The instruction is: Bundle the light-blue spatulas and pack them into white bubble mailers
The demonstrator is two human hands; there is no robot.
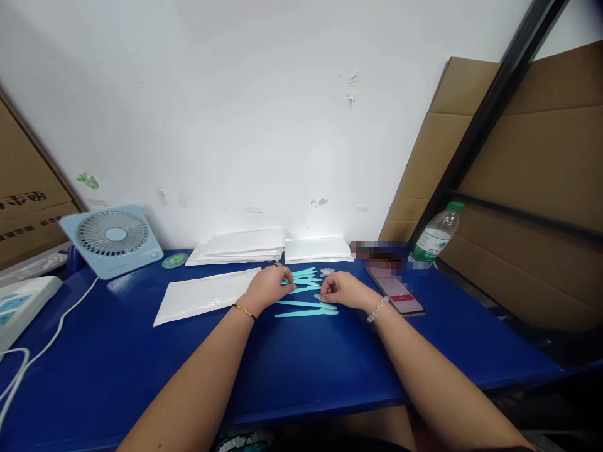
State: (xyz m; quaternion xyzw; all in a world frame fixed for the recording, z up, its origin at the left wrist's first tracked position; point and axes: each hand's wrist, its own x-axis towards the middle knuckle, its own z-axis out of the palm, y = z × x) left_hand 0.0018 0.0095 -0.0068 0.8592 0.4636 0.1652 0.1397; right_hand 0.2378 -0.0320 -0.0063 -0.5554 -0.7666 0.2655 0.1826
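Note:
Several slim turquoise sticks, apparently eyebrow razors (306, 312), lie side by side in the middle of the blue table (311, 364). My left hand (271, 287) is closed at their left ends, thumb and fingers pinching one turquoise razor (301, 289). Across from it, my right hand (343, 290) is closed, with thumb and forefinger on a small translucent cap (318, 297) near the razors' right ends. More translucent caps (326, 272) lie just behind my right fingers. A white padded envelope (202, 294) lies flat to the left, partly behind my left hand.
Stacks of white envelopes (235, 246) stand against the wall. On the left are a light-blue fan (113, 238), a green disc (174, 260) and a white power strip (28, 307) with cables. A phone (398, 292) and water bottle (436, 235) are at right, beside cardboard (532, 188).

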